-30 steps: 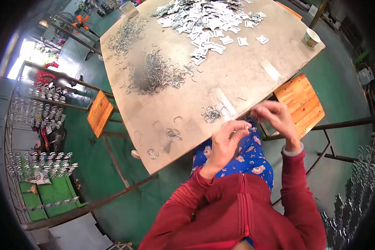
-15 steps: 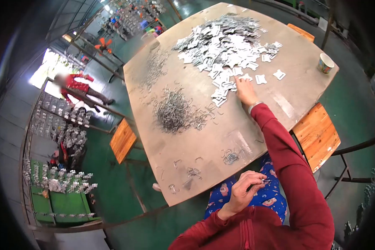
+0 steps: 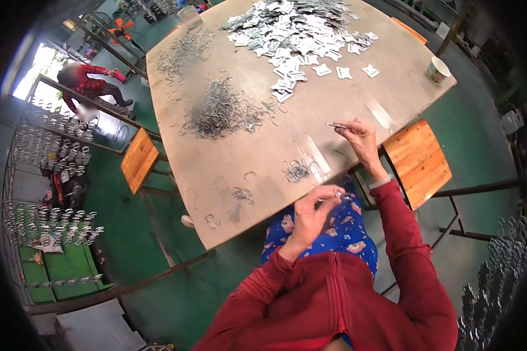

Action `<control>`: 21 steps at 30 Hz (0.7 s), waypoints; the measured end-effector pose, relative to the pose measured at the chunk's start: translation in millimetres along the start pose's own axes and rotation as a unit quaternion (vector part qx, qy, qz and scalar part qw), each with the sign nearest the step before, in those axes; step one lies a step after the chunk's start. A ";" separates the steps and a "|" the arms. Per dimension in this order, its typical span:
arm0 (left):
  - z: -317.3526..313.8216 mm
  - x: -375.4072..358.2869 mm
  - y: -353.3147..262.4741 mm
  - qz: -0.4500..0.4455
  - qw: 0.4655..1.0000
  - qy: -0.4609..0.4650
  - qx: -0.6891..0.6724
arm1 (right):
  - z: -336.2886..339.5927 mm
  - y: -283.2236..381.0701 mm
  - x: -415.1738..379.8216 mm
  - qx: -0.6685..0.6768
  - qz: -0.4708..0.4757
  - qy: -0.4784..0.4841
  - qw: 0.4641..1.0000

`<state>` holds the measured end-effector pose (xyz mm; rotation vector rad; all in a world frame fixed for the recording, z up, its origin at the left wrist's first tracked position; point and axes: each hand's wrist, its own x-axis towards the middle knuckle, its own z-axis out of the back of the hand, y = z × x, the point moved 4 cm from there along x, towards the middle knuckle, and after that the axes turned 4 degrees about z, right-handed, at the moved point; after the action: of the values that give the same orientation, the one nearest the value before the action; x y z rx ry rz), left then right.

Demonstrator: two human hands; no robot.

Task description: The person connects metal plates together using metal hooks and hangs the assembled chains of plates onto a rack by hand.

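Note:
My right hand (image 3: 362,140) is raised over the near right edge of the table, pinching a flat metal plate (image 3: 336,126) seen almost edge-on. Lower, above the lap, my left hand (image 3: 313,213) is closed at the fingertips on a small shiny metal piece (image 3: 345,196), too small to make out fully. A big heap of flat metal plates (image 3: 304,35) lies at the far side of the table (image 3: 257,169). Left of the middle is a pile of bent wire hooks (image 3: 216,111). A small cluster of hooks (image 3: 297,171) lies near the front edge, close to my left hand.
A paper cup (image 3: 437,70) stands at the table's right corner. Wooden stools (image 3: 418,164) flank the table. Racks of hanging metal parts (image 3: 55,140) line the left, and more metal parts (image 3: 498,286) hang at lower right. A person in red (image 3: 91,85) sits far left.
My right hand has come back from the plate heap toward my body, now with a plate in its fingers. My left hand stays pinched near the lap. The view has shifted.

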<state>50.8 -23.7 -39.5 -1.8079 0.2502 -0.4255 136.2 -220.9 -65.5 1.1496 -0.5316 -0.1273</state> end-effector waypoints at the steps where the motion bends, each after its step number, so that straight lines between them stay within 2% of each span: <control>1: 0.5 0.4 0.6 0.005 1.000 0.000 -0.001 | 0.1 0.0 -15.8 0.138 -0.108 0.023 0.984; 5: 0.4 2.8 7.2 0.054 0.998 -0.001 -0.017 | 12.5 25.1 -54.5 0.180 -0.085 0.015 0.980; 8: 0.2 6.9 3.3 0.089 0.996 0.012 -0.015 | 19.3 37.2 -73.3 0.231 -0.153 0.059 0.959; 11: -0.7 9.5 3.4 0.082 0.996 0.018 -0.025 | 23.4 61.5 -78.6 0.258 -0.121 0.108 0.952; 15: -1.8 6.5 7.6 0.072 0.997 0.037 0.003 | 28.4 86.5 -82.6 0.316 -0.158 0.118 0.928; 21: -6.4 4.4 -3.0 0.059 0.996 0.045 0.054 | 25.0 94.3 -83.6 0.256 -0.114 0.110 0.954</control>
<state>52.1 -30.2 -34.4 -1.6610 0.3873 -0.4298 35.8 -172.2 -1.8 1.7100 -0.2326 -0.0591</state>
